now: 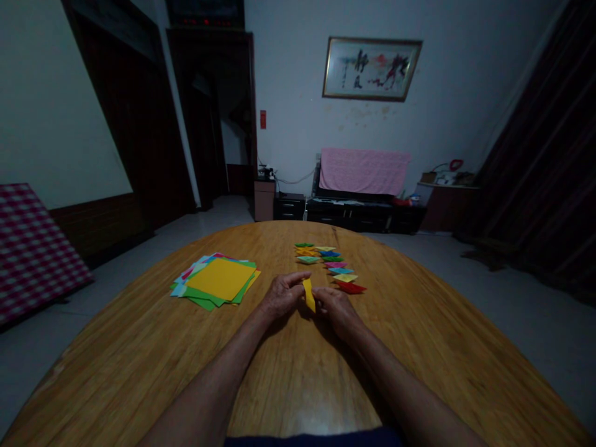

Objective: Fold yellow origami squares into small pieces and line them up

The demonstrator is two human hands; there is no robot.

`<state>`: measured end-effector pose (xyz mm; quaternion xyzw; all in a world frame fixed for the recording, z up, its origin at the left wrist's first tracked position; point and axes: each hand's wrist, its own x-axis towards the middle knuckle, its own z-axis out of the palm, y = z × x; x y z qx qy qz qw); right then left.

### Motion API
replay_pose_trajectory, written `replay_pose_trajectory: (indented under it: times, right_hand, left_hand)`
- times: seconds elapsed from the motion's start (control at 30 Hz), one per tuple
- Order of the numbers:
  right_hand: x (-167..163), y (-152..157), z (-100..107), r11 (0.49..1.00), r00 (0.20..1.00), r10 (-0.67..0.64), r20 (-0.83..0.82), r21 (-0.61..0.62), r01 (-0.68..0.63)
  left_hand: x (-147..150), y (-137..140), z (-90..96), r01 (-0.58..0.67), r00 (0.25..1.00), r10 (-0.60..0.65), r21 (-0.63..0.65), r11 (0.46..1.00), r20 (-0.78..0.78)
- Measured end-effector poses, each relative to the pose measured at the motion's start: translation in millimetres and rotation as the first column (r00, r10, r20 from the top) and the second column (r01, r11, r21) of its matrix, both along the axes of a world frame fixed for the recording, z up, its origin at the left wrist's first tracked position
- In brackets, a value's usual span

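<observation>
Between my two hands is a small piece of folded yellow paper, held just above the table. My left hand grips its left side with thumb and fingers. From the right, my right hand pinches the other side; part of the fold is hidden by the fingers. Just beyond my right hand lies a red folded paper boat, the nearest in a row of several small coloured boats. A loose stack of square coloured sheets lies to the left of my hands, with a yellow sheet on top.
The round wooden table fills the foreground. A second group of folded boats, including a pale green one, sits farther back. Across the room, a pink cloth covers a screen on a low black cabinet. A checked cloth stands at left.
</observation>
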<state>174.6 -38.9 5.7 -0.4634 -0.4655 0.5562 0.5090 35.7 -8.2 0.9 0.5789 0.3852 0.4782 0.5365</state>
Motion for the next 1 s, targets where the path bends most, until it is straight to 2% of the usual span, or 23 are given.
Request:
replay_pose_trajectory:
  times: [0.17,0.4,0.6,0.73,0.8,0.9,0.93,1.0]
  right_hand:
    - [-0.5,-0.3,0.3,1.0,0.998,-0.026,0.053,-0.008,0.027]
    - [-5.4,-2.6,5.2,0.997,0.997,-0.064,0.047,-0.031,0.066]
    - [-5.0,-0.3,0.3,0.998,0.998,-0.054,0.024,-0.02,0.054]
    - [-7.8,-1.7,-0.4,1.0,1.0,-0.008,0.013,0.026,0.008]
    - [-8.8,-0.4,-1.8,0.999,0.999,-0.013,0.035,0.031,0.012]
    - [-5.6,5.1,-6.0,0.997,0.991,-0.047,0.122,0.068,0.039]
    - [-2.9,7.3,-7.6,0.994,0.982,-0.055,0.182,0.102,0.037]
    - [4.4,11.1,-10.6,0.966,0.932,-0.122,0.341,0.256,0.032]
  left_hand:
    - [4.7,-2.2,-2.1,-0.037,0.997,0.04,0.045,0.998,-0.072]
    - [-2.2,-1.6,-1.2,0.002,0.99,0.014,0.108,0.994,-0.14]
    - [2.1,5.2,-7.4,-0.141,0.941,0.217,0.282,0.949,-0.261]
    - [6.1,5.8,-8.8,-0.212,0.901,0.327,0.367,0.906,-0.286]
    - [4.7,7.2,-9.5,-0.207,0.908,0.315,0.359,0.91,-0.277]
    - [-0.9,11.0,-10.4,-0.145,0.942,0.219,0.281,0.949,-0.253]
    - [-3.2,12.2,-10.5,-0.126,0.952,0.19,0.255,0.959,-0.241]
    - [-7.5,13.8,-10.3,-0.123,0.963,0.165,0.199,0.972,-0.212]
